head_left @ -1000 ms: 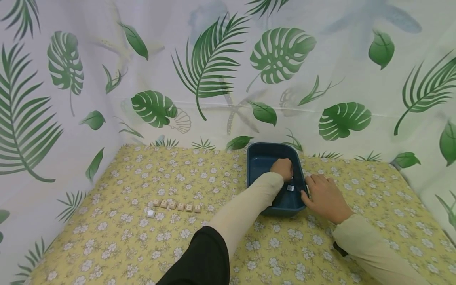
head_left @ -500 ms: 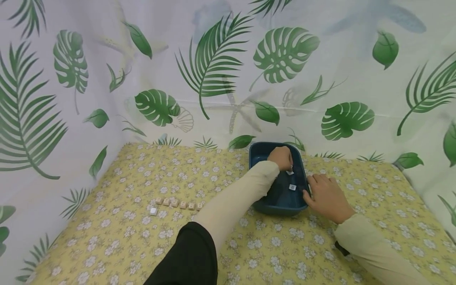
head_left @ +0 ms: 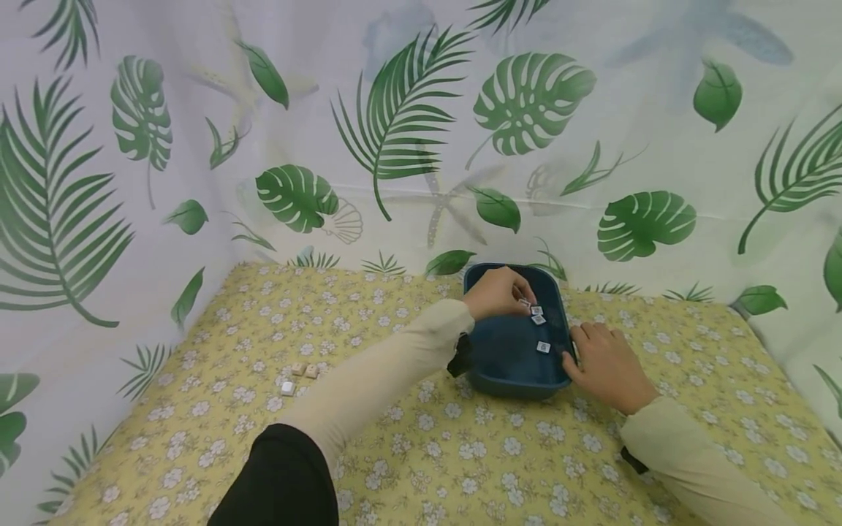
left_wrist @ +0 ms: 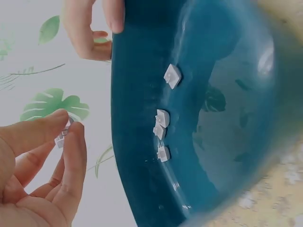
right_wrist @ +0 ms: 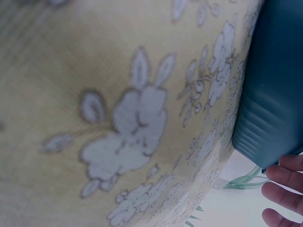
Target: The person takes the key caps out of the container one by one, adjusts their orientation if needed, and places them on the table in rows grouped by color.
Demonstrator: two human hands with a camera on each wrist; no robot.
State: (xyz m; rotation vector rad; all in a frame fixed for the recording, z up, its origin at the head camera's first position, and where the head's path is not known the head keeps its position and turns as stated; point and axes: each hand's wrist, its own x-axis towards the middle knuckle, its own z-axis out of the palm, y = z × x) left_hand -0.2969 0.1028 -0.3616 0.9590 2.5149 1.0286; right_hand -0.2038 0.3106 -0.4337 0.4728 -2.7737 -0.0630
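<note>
A deep blue plastic bin (head_left: 513,383) stands at the table's back, right of middle. Over it, my left hand (head_left: 498,292) pinches a small whitish keycap (left_wrist: 60,140) between thumb and forefinger. Inside lie several white keycaps (left_wrist: 173,76). One keycap (head_left: 543,347) sits apart, nearer the front; others cluster by the left fingertips. My right hand (head_left: 608,369) holds the bin's right wall, a digit over the rim and other fingers outside. In the right wrist view, right-hand fingers (right_wrist: 284,177) show beside the bin's outer corner.
Left on the flowered tablecloth (head_left: 217,446) lie beige keycaps (head_left: 311,371) and a white keycap (head_left: 287,388). My left sleeve (head_left: 375,387) hides part of that area. A leaf-print curtain (head_left: 421,109) hangs close behind the bin.
The left hand has risen and shifted left over the bin, its fingers opening to view. More keycaps show inside. The left forearm now covers part of the beige row. The right hand stays put.
</note>
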